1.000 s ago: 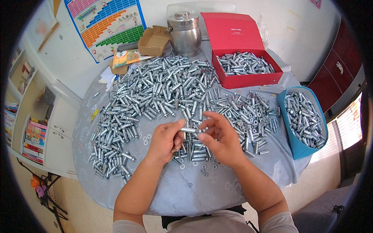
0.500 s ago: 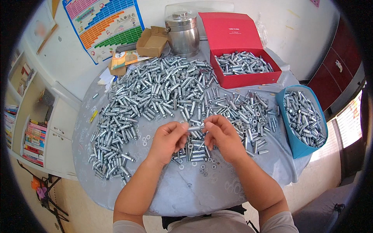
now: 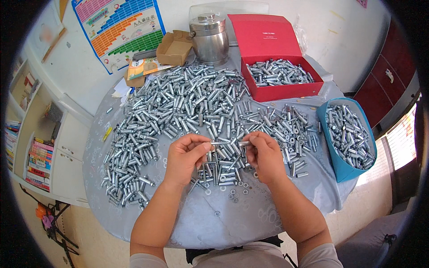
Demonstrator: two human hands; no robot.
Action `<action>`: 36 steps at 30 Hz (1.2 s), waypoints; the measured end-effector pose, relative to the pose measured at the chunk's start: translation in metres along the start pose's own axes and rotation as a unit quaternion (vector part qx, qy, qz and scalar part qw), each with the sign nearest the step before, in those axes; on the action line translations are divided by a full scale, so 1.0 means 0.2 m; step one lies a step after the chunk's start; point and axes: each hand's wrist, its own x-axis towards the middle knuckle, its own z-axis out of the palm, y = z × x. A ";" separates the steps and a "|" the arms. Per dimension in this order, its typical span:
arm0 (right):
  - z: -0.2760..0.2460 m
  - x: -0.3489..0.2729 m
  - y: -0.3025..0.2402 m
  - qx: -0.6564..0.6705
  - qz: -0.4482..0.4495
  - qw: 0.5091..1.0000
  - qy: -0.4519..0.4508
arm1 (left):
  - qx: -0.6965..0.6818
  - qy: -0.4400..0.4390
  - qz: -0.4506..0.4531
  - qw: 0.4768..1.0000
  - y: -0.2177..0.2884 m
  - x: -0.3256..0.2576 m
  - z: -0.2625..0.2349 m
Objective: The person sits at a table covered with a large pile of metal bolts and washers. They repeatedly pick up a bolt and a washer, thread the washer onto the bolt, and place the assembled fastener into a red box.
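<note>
Above the near middle of the table my two hands face each other at about the same height. My left hand (image 3: 187, 156) pinches one end of a thin metal bolt (image 3: 220, 143) that points toward the right. Between the thumb and fingers of my right hand (image 3: 266, 156) is a wider metal sleeve (image 3: 244, 144), in line with the bolt. Whether the bolt's tip enters the sleeve I cannot tell. Below them lie loose bolts and sleeves (image 3: 229, 172) and several small washers (image 3: 233, 192). A large heap of silvery anchor bolts (image 3: 187, 98) spreads beyond my hands.
A red box (image 3: 286, 91) with its lid raised holds many bolts at the back right. Nearer on the right stands a blue bin (image 3: 346, 172), also filled. A steel pot (image 3: 210, 44) and a cardboard box (image 3: 174, 51) stand at the back. Grey cloth (image 3: 196, 228) covers the table.
My hands have drawn apart, the left one moving left and the right one slightly right. More of the thin bolt shows between them now.
</note>
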 end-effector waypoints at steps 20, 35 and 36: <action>0.01 0.01 -0.01 -0.521 -0.453 0.698 0.193 | 0.533 0.065 0.058 0.841 0.07 0.18 -0.04; 0.05 -0.01 0.02 -0.465 -0.461 0.739 0.159 | 0.686 0.037 0.000 0.726 0.01 0.26 0.12; 0.06 -0.01 0.02 -0.463 -0.460 0.741 0.159 | 0.692 0.033 0.013 0.721 0.01 0.25 0.12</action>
